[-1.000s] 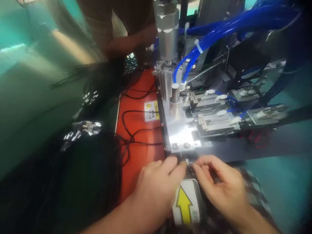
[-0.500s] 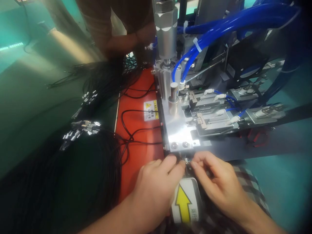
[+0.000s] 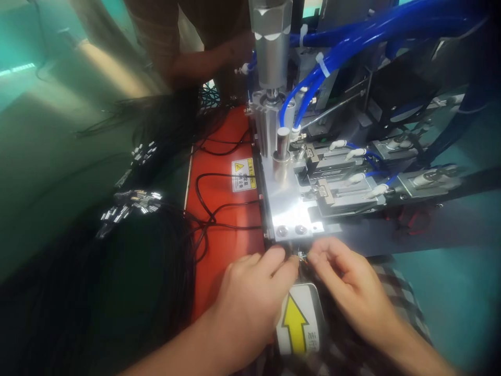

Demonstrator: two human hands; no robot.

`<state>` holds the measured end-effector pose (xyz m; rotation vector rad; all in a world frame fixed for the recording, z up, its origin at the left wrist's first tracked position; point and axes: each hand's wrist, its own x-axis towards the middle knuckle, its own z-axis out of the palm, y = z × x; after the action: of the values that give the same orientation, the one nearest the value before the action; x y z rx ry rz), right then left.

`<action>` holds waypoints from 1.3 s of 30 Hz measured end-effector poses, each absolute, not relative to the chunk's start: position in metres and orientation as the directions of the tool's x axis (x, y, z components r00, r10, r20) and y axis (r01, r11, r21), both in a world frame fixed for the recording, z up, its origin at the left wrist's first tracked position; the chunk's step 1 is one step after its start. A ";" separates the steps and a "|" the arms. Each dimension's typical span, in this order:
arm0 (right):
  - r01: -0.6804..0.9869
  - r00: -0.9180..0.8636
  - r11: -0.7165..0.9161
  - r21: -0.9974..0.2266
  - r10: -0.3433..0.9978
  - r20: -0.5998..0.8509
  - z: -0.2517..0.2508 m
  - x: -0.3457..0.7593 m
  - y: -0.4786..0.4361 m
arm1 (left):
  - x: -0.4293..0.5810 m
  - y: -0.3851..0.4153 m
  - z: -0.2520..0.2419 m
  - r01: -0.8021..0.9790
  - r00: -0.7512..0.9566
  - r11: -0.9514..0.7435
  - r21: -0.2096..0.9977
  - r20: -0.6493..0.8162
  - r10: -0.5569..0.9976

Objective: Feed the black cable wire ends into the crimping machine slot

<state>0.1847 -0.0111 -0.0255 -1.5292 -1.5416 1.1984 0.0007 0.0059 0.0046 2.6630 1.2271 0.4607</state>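
Note:
My left hand (image 3: 250, 297) and my right hand (image 3: 348, 284) meet at the front edge of a shiny metal press plate (image 3: 285, 214). Both are pinched on a small metal-tipped cable end (image 3: 301, 256) held between their fingertips, just below the plate's two screws. A white label with a yellow arrow (image 3: 298, 321) lies under my hands and points toward the machine. A large bundle of black cables (image 3: 117, 292) lies to my left.
The press has a steel cylinder (image 3: 271, 47), blue air hoses (image 3: 352, 36) and sliding clamps (image 3: 340, 183) on the right. An orange base (image 3: 223, 209) carries a warning sticker and loose black wires. Another person's arm (image 3: 203, 62) reaches in at the back.
My hands have shifted slightly forward toward the plate's edge, still pinching the cable end. The view has tilted a little.

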 end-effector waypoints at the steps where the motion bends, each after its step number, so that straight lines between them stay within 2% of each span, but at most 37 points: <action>1: 0.375 -0.102 -0.118 -0.919 0.980 -0.168 -0.025 0.184 -0.011 | 0.000 0.006 0.005 0.709 0.615 -0.646 0.284 0.199 0.763; 12: 0.422 -0.092 -0.186 -0.887 0.965 -0.246 -0.023 0.182 -0.008 | -0.001 0.004 0.004 0.716 0.619 -0.640 0.279 0.168 0.767; 20: 0.564 -0.089 -0.038 -0.825 0.990 -0.106 -0.022 0.182 -0.012 | -0.002 0.003 0.004 0.715 0.619 -0.639 0.283 0.167 0.767; 22: 0.521 -0.079 -0.084 -0.850 0.986 -0.146 -0.025 0.182 -0.012 | -0.001 0.003 0.005 0.717 0.616 -0.638 0.281 0.172 0.769; 27: 0.280 -0.103 -0.278 -0.919 0.943 -0.316 -0.029 0.182 -0.010 | 0.000 0.004 0.005 0.718 0.615 -0.637 0.282 0.173 0.769; 30: 0.196 -0.123 -0.315 -0.929 0.932 -0.342 -0.026 0.183 -0.008 | 0.000 0.004 0.004 0.722 0.612 -0.640 0.264 0.189 0.768; 39: 0.152 -0.153 -0.333 -0.930 0.922 -0.355 -0.015 0.181 -0.014 | 0.000 0.004 0.006 0.725 0.606 -0.634 0.269 0.188 0.773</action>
<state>0.1809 -0.0136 -0.0153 -1.4768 -1.2495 1.5486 0.0004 0.0043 0.0058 2.6639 1.2540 0.4313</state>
